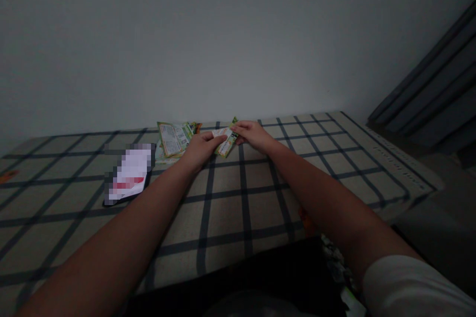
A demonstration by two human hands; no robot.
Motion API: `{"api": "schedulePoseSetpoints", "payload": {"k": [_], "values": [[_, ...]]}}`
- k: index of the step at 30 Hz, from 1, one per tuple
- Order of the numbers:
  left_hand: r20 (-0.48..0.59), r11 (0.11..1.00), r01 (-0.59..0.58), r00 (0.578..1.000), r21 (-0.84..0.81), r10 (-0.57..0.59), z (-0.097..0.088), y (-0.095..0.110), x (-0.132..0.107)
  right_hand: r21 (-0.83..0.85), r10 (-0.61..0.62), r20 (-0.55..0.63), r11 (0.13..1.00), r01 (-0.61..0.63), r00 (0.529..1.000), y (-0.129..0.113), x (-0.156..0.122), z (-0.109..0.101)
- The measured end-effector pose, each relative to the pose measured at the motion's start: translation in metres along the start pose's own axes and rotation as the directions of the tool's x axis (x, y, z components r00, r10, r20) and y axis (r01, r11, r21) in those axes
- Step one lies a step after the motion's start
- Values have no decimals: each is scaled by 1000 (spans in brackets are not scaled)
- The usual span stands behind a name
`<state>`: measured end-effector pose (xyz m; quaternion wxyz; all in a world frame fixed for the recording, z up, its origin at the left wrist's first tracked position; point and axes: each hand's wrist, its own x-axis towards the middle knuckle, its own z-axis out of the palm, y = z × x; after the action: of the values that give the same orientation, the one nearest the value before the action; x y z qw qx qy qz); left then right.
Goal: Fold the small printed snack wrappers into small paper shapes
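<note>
Between my two hands is a small green and white printed packet [225,146], held a little above the checked tablecloth [226,198]. My left hand [201,147] grips its left side, the thumb lying across the front. At the packet's upper right edge, my right hand [253,134] pinches it between thumb and fingers. Just left of my left hand lie several similar green printed packets [173,138], overlapping in a loose pile. The print is too small to read.
A phone [130,173] with a lit, blurred screen lies on the cloth at the left, near my left forearm. A pale wall [238,39] rises behind the table. Grey curtains [435,79] hang at the right, past the table's edge.
</note>
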<state>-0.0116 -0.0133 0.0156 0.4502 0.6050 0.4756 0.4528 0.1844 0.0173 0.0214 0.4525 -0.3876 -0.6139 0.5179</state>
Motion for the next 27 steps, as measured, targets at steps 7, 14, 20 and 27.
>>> {"api": "schedulePoseSetpoints", "payload": {"k": [7,14,20,27], "values": [[164,999,35,986,38,-40,-2,-6,1,-50,-32,12,998,33,999,6,0,-1],[102,1000,-18,995,5,17,1,-1,-3,103,30,-5,994,-29,1000,0,-5,3],[125,998,-4,992,60,-3,0,-4,0,-95,-42,58,994,47,997,3,-2,-4],[118,999,29,993,-18,-27,2,-3,0,-98,-131,28,986,133,991,4,0,1]]}}
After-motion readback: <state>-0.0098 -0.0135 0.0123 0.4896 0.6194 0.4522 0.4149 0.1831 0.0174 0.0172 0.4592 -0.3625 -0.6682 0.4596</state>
